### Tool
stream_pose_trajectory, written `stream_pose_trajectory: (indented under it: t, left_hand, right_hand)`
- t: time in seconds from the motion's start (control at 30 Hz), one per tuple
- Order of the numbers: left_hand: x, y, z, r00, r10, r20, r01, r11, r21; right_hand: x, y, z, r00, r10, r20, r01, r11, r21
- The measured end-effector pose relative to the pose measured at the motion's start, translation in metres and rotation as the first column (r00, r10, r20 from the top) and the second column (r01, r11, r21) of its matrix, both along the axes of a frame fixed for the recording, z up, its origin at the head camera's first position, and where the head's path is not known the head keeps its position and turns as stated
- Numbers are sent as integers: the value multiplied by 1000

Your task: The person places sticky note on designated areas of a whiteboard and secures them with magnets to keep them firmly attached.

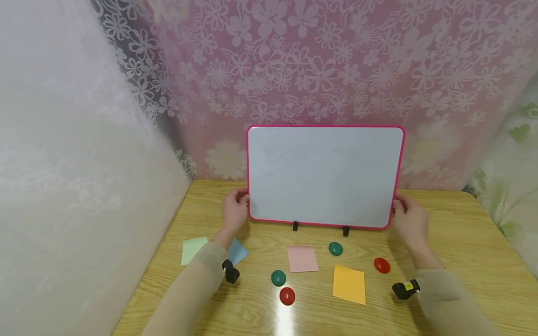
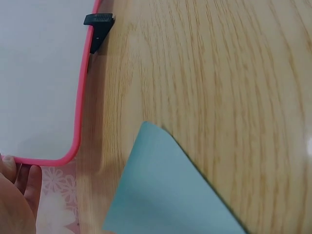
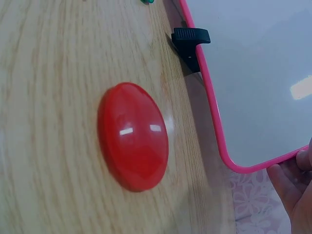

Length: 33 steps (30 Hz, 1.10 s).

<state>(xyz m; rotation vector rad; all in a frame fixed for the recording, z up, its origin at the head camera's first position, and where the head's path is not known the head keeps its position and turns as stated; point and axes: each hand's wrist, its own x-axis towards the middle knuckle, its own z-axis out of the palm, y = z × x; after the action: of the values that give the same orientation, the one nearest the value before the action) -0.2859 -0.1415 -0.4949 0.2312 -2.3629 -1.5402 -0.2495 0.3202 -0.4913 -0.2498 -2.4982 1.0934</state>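
A whiteboard (image 1: pixel 323 175) with a pink frame stands nearly upright at the back of the wooden table, its lower edge at two black stand clips (image 1: pixel 295 226). My left hand (image 1: pixel 234 211) grips the board's left edge near the lower corner, thumb in front and fingers partly behind it. On the opposite edge, my right hand (image 1: pixel 411 223) holds the frame the same way, also low down. In the right wrist view, the right fingers pinch the pink rim beside the rounded corner. A short dark mark shows on the board's upper left.
Before the board lie sticky notes in green (image 1: pixel 194 250), blue (image 1: pixel 237 252), pink (image 1: pixel 302 259) and orange (image 1: pixel 349 284). Among them sit round green magnets (image 1: pixel 336 248) and red magnets (image 1: pixel 382 265). A floral curtain (image 1: pixel 319 60) hangs behind the table (image 1: pixel 462 261), and a pale wall (image 1: pixel 84 163) borders its left.
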Motion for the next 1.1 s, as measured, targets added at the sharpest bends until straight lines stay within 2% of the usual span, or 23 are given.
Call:
stream_pose_trajectory:
  t: [0.17, 0.43, 0.67, 0.9, 1.1]
  left_hand:
    - [0, -3, 1, 1000, -8, -2, 8, 1000, 11]
    - [2, -4, 4, 999, -27, -17, 28, 999, 31]
    - [2, -8, 2, 999, -49, -13, 50, 996, 76]
    - [2, -9, 2, 998, -59, -11, 60, 995, 81]
    - [2, -11, 0, 997, -80, -17, 82, 989, 125]
  right_hand:
    - [0, -2, 1, 1000, 2, 24, -2, 1000, -3]
    - [-1, -1, -1, 1000, 18, 14, -17, 999, -42]
    - [-2, 3, -4, 999, 41, 14, -40, 998, -41]
    - [0, 3, -1, 998, 61, -7, -62, 995, -73]
    - [2, 3, 0, 997, 73, -10, -73, 995, -75]
